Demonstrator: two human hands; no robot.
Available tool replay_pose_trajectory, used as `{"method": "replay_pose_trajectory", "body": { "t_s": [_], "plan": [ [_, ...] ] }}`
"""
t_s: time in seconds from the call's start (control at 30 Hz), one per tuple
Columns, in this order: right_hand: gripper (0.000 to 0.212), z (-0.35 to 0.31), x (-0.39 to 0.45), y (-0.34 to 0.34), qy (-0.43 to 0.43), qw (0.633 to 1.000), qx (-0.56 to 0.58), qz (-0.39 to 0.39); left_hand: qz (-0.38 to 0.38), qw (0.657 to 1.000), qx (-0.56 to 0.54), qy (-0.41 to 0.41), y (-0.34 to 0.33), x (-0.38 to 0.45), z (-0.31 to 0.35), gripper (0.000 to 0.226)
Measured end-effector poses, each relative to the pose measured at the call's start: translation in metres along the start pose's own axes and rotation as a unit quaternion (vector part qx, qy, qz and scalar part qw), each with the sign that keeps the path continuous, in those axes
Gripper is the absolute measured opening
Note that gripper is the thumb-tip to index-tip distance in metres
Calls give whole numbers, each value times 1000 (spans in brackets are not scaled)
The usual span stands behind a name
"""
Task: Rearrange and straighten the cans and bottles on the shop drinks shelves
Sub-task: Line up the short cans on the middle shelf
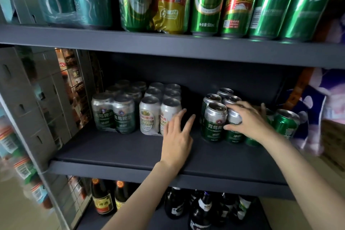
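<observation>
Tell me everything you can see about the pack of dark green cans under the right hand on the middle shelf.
The pack of dark green cans stands upright on the right part of the dark grey middle shelf. The cans look like aluminium, with silver tops and shoulders, pull tabs, and dark green labels bearing white Chinese characters. They stand in two rows running backwards. The right hand grips the front right can, fingers over its top, thumb on its side. A brighter green can stands just to the right.
</observation>
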State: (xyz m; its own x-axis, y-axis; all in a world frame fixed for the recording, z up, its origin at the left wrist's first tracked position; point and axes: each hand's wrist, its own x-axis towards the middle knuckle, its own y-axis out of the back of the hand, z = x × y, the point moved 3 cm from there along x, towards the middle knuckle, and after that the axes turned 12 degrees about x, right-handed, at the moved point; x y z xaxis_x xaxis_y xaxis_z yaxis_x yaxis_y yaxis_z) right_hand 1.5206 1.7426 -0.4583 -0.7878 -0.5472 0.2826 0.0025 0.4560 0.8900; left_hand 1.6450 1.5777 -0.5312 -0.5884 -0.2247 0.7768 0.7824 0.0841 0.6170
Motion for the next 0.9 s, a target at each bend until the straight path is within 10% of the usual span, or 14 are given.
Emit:
{"method": "replay_pose_trajectory", "body": {
  "t_s": [0.27,0.7,0.9],
  "plan": [
    [82,24,-6,11,-5,999,-40,26,-245,931,-234,133,-35,18,42,89],
    [71,31,4,17,4,999,-19,-30,-267,909,-260,184,-63,20,45,85],
    [55,23,19,22,47,984,166,41,-222,917,-300,138,-53,30,37,88]
  ]
}}
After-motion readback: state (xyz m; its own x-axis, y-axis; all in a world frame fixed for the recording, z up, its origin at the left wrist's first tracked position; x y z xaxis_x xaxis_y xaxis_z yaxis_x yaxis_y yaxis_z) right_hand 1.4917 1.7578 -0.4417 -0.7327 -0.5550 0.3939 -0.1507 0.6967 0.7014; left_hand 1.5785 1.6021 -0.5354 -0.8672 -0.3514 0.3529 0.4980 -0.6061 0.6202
